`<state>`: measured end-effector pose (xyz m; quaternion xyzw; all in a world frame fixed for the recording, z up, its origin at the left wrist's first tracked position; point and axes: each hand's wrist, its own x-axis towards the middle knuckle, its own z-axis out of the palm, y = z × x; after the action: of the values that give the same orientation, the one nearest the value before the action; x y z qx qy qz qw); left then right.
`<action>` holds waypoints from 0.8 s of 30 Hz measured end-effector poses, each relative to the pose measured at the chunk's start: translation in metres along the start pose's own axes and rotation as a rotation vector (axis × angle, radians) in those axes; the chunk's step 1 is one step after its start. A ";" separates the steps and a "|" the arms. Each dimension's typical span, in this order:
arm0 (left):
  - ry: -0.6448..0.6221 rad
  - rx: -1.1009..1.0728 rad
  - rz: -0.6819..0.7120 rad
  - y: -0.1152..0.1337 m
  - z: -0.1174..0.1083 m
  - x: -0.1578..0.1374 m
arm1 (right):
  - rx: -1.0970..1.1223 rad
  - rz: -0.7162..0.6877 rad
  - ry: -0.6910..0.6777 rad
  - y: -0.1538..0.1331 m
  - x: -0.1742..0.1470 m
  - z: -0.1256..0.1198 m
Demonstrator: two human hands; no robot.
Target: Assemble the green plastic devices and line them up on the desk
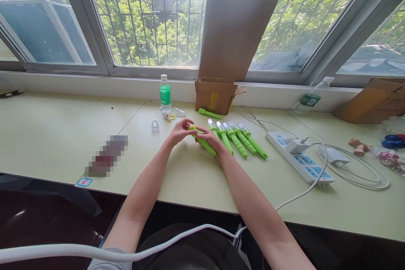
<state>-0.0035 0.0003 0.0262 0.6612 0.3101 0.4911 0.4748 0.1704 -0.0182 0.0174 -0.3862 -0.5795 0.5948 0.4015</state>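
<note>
Your left hand's (181, 132) fingers are curled in, pinching the yellow-ringed end of a green tube (207, 147), while your right hand's (205, 135) fingers close over its upper part; exact fingertip contacts are partly hidden. And look at the slant: the tube sits between your hands above the surface (142, 158), long axis running from the left fingertips down under your right hand, plain end toward you and your right wrist. The ringed end is at your left fingers; the body is nearer your right. Just beyond that wrist, five clear-topped green tubes (236, 140) lie in a slanted row. Leftward stands a clear cap (155, 125); behind, a green-labelled water bottle (165, 96) and a cardboard box (212, 98).
</note>
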 end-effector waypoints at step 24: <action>0.112 0.161 0.072 -0.007 0.000 0.005 | 0.229 0.020 -0.119 0.012 0.006 -0.007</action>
<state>-0.0019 0.0070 0.0217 0.6794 0.3507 0.5175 0.3842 0.1748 -0.0103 0.0056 -0.3076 -0.5266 0.6828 0.4022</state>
